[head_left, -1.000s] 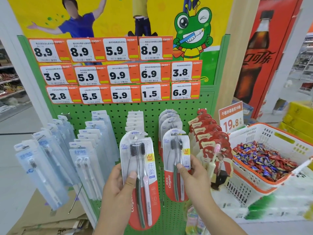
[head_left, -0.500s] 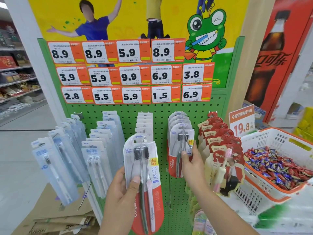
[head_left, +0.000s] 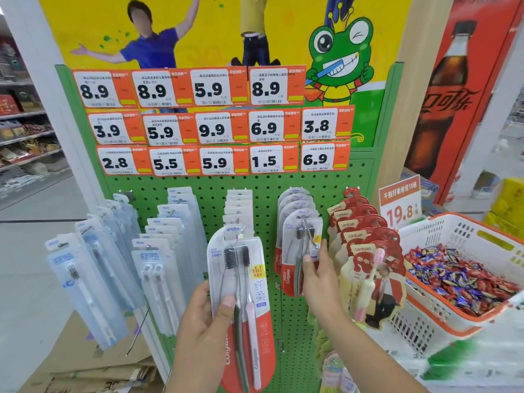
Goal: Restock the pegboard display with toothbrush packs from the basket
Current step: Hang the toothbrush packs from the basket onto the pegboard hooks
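My left hand (head_left: 208, 326) grips a red-and-clear Colgate two-brush pack (head_left: 244, 282) upright in front of the green pegboard (head_left: 263, 182), thumb across its front. My right hand (head_left: 319, 275) pinches the front Colgate pack (head_left: 300, 251) that hangs on a metal hook (head_left: 309, 234) among several like it. No stock basket of toothbrush packs is in view.
Blue packs (head_left: 85, 279) and white packs (head_left: 158, 265) hang at the left, red canban child brushes (head_left: 365, 251) at the right. An orange-and-white basket (head_left: 453, 231) of wrapped candies stands to the right. Flattened cardboard (head_left: 93, 370) lies at the lower left. Price tags (head_left: 215, 120) fill the board's top.
My right hand has slid its Colgate pack up and back along the hook toward the board. My left hand still holds its pack, a little higher in view.
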